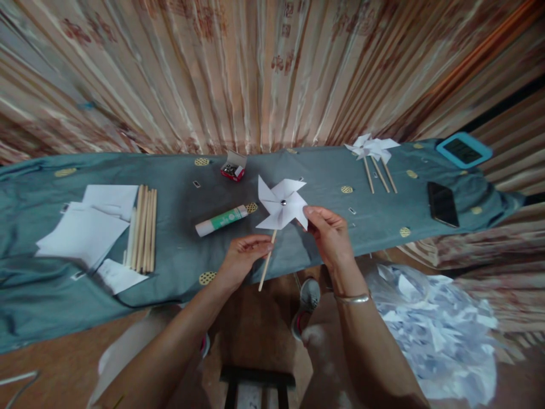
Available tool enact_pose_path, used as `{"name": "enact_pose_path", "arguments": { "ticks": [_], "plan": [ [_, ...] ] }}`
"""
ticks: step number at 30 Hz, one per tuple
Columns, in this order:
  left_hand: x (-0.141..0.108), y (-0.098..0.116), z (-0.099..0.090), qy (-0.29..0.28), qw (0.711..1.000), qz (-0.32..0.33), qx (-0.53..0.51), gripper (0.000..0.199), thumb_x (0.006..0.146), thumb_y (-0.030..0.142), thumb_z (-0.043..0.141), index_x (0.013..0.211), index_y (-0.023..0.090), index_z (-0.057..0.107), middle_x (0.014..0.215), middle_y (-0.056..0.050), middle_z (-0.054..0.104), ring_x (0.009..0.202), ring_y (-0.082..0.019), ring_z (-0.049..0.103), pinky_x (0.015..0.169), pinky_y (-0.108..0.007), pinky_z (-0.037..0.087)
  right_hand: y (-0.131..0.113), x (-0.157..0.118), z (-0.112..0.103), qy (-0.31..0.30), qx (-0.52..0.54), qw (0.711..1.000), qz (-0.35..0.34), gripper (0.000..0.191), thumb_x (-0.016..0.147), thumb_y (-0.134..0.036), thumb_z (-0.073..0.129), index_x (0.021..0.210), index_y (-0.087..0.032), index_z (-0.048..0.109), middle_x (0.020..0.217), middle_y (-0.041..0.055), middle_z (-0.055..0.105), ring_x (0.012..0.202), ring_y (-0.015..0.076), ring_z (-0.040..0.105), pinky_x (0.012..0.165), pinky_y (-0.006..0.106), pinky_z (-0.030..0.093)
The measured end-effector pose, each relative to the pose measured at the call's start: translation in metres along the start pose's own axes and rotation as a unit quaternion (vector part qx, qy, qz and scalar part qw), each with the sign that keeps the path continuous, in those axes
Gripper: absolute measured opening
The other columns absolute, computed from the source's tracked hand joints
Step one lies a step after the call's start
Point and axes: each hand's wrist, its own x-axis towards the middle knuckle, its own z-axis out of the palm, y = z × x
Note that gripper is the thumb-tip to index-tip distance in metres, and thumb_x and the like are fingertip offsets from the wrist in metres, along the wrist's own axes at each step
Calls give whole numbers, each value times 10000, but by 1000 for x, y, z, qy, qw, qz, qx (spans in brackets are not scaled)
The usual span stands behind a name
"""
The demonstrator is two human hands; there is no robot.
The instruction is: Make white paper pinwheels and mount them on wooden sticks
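Note:
A white paper pinwheel [276,211] with a shiny pin at its centre is held up over the near edge of the table. Its wooden stick slants down to the left, pinched by my left hand [243,257], which is closed. On the other side my right hand [328,230] is closed on a paper blade tip between thumb and fingers. Left of the pinwheel lies a glue stick [222,220] with a green label. Behind it stands an open small red box [233,167] with metal pins inside.
Wooden sticks [145,230] and stacked white paper sheets [87,230] lie at left. Several pinwheels [372,149], a black phone [443,203] and a blue-framed digital clock [464,150] are at right. A plastic bag of white paper pieces [438,329] sits on the floor. Curtains [255,74] hang behind.

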Motion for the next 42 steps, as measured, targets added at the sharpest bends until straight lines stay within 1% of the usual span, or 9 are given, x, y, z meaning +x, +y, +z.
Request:
{"name": "enact_pose_path", "arguments": {
  "ticks": [2,6,12,16,26,30,35,39,42],
  "plan": [
    [1,0,0,3,1000,2,0,345,475,411,888,709,181,779,640,-18,697,586,-110,565,593,-229,474,1,-1,1,-3,-4,1000,-1,263,564,-460,840,646,-229,745,536,-43,611,514,84,459,503,235,385],
    [2,1,-1,12,1000,8,-1,346,474,411,887,713,184,781,671,-29,713,611,-119,584,614,-236,487,2,-4,4,-12,-11,1000,6,234,575,-444,832,642,-236,746,536,-45,607,524,85,485,527,234,400],
    [2,3,-1,22,1000,7,-4,362,468,419,888,712,177,776,656,-23,705,606,-117,581,621,-236,492,3,-9,11,-26,-25,999,25,241,558,-441,840,637,-231,752,554,-23,657,551,105,546,568,253,428],
    [2,3,-1,25,999,7,-21,355,454,403,896,700,179,773,642,-12,698,601,-110,579,618,-226,490,4,-12,15,-38,-28,998,39,244,544,-442,852,634,-237,755,571,-18,680,544,108,556,577,261,439],
    [4,0,-2,27,999,13,-17,360,474,399,888,732,176,774,679,-19,709,622,-117,588,650,-246,491,10,-18,20,-75,-55,995,20,222,618,-451,809,621,-237,750,617,5,713,554,115,559,579,265,446],
    [3,0,-2,18,1000,14,-15,341,490,390,882,739,180,781,704,-25,723,627,-119,588,658,-249,491,11,-19,21,-94,-82,992,1,246,646,-462,790,593,-231,728,585,-2,681,533,108,516,555,262,414],
    [2,1,-2,11,1000,20,-18,322,498,381,883,733,184,783,696,-24,722,626,-118,588,643,-240,484,11,-22,25,-133,-96,986,-16,357,659,-512,778,509,-214,652,504,-25,588,489,94,457,517,254,382],
    [2,3,-2,7,1000,17,-18,299,516,372,874,729,184,783,694,-23,720,626,-114,583,639,-231,475,4,-24,19,-153,-108,982,-24,395,684,-520,769,485,-211,624,479,-27,562,471,90,427,492,253,339],
    [1,3,-2,3,1000,9,-22,303,504,371,881,715,179,781,663,-18,707,608,-104,572,625,-220,464,-6,-20,7,-125,-61,990,-36,383,690,-527,768,508,-213,649,482,-21,574,459,86,423,478,253,311]
  ]
}}
